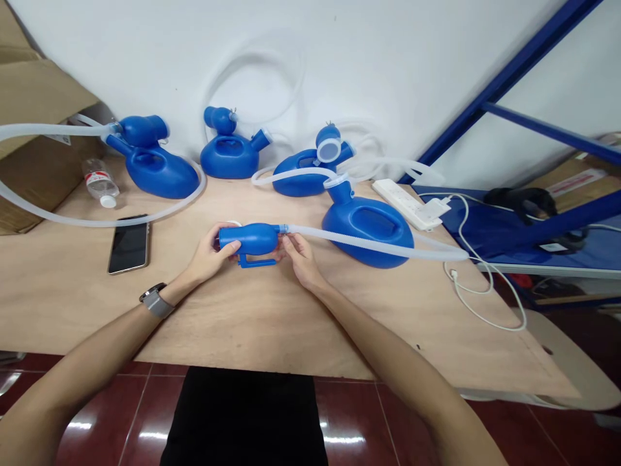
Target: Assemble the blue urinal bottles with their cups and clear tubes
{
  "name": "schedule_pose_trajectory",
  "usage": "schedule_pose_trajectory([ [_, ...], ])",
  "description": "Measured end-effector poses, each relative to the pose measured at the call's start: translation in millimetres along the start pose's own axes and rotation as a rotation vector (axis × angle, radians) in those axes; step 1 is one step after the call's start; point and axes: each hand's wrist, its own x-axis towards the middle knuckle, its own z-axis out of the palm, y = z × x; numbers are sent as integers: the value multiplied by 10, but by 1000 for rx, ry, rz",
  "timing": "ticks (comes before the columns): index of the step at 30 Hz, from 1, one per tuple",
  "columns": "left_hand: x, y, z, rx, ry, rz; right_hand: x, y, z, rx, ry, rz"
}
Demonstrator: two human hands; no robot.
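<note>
Over the middle of the wooden table (pixel 252 323) I hold a small blue plastic funnel piece with a handle (pixel 252 239). My left hand (pixel 211 252) is closed around its left end. My right hand (pixel 298 255) pinches its right end, where a clear corrugated hose (pixel 369 244) joins it. The hose runs right, across a blue plastic urinal bottle (pixel 371 226) lying on the table.
Three more blue bottles (pixel 155 165) (pixel 228 152) (pixel 303 171) with clear hoses stand along the white wall. A phone (pixel 129 244) and a water bottle (pixel 99 181) lie at left near cardboard boxes (pixel 29 129). A white power strip (pixel 407 204) and cable (pixel 480 285) sit at right.
</note>
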Motion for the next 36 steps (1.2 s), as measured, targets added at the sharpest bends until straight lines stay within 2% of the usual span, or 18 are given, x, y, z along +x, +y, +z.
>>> schedule_pose_trajectory([
  [7,-15,83,36,96,8,32,24,32,7,61,109,-57],
  [12,26,1,-108,109,68,21,80,-43,-156,157,236,-39],
  [14,45,-40,-177,184,103,34,82,-102,-202,181,220,-1],
  [16,41,-55,-205,325,125,109,63,-176,-161,260,155,51],
  [18,1,-48,-181,478,113,264,38,-268,-41,429,137,112],
  [21,-108,-22,-91,634,12,542,30,-457,162,694,289,218],
  [23,-187,7,-31,669,-43,633,54,-615,245,804,386,254],
  [24,-221,28,-4,661,-67,631,74,-698,269,831,398,259],
  [26,-265,81,50,583,-96,526,124,-859,305,820,384,238],
  [28,-272,141,112,379,-119,305,186,-998,344,758,383,183],
  [32,-208,229,241,-344,-186,-382,295,-1171,421,639,315,48],
  [34,-169,241,275,-598,-242,-675,316,-1203,423,596,256,12],
  [35,-154,237,281,-660,-262,-747,316,-1208,412,579,238,3],
  [36,-141,227,282,-684,-270,-751,311,-1206,397,564,229,-1],
])
